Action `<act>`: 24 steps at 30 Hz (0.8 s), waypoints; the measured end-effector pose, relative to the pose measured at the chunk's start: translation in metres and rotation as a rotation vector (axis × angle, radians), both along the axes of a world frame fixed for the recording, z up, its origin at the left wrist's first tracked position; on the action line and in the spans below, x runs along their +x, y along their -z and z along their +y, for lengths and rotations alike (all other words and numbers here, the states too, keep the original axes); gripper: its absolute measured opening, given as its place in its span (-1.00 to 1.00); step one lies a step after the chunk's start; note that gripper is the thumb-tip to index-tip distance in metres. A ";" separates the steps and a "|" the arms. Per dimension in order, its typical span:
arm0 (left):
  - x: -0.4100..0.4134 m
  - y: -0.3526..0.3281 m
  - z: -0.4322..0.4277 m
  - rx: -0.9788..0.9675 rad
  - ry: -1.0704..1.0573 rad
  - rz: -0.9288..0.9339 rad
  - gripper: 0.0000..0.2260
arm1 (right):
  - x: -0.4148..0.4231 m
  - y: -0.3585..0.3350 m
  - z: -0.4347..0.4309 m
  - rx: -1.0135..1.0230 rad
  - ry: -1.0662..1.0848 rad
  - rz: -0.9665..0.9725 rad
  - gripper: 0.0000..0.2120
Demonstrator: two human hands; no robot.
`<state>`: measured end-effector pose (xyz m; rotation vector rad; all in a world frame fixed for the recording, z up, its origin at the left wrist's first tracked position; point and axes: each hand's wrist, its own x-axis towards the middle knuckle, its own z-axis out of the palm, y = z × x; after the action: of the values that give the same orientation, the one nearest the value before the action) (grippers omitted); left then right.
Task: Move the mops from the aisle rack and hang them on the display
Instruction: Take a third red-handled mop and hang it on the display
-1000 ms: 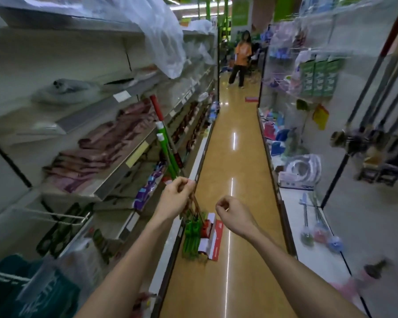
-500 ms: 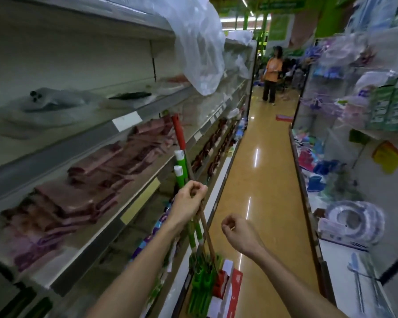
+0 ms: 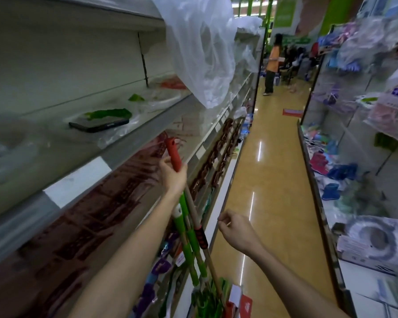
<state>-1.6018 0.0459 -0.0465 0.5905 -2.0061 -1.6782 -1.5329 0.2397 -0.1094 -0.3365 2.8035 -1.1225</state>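
Observation:
Several mops lean against the left shelving. One has a wooden pole with a red top grip (image 3: 173,153); two have green handles (image 3: 189,244). Their green and red heads (image 3: 213,299) rest on the floor at the bottom of the view. My left hand (image 3: 173,177) is wrapped around the poles just below the red grip. To the right of the poles, apart from them, my right hand (image 3: 236,230) hangs loosely curled with nothing in it.
Grey shelves (image 3: 106,154) run along the left with a black phone (image 3: 99,125), brown packaged goods and hanging clear plastic (image 3: 200,49). Another rack (image 3: 319,180) of shoes and packaged goods lines the right. A person in orange (image 3: 271,65) stands far down the tan aisle floor.
The view has swung left and up toward the shelves. My left hand has slid up the mop poles to just under the red grip. My right hand stays curled beside them.

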 end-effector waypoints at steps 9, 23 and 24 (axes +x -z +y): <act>-0.047 0.002 0.009 0.173 0.095 -0.027 -0.81 | -0.046 -0.002 0.027 -0.028 0.021 -0.010 -0.89; -0.005 -0.047 0.176 0.155 0.419 0.120 -0.66 | -0.044 -0.023 0.088 -0.314 -0.004 -0.192 -0.33; -0.004 -0.059 0.181 0.155 0.434 0.136 -0.65 | -0.043 -0.028 0.090 -0.387 -0.017 -0.195 -0.30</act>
<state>-1.6059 0.2264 0.0130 0.0822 -2.0173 -2.0742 -1.5759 0.3302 -0.0816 -0.2621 2.4035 -1.5987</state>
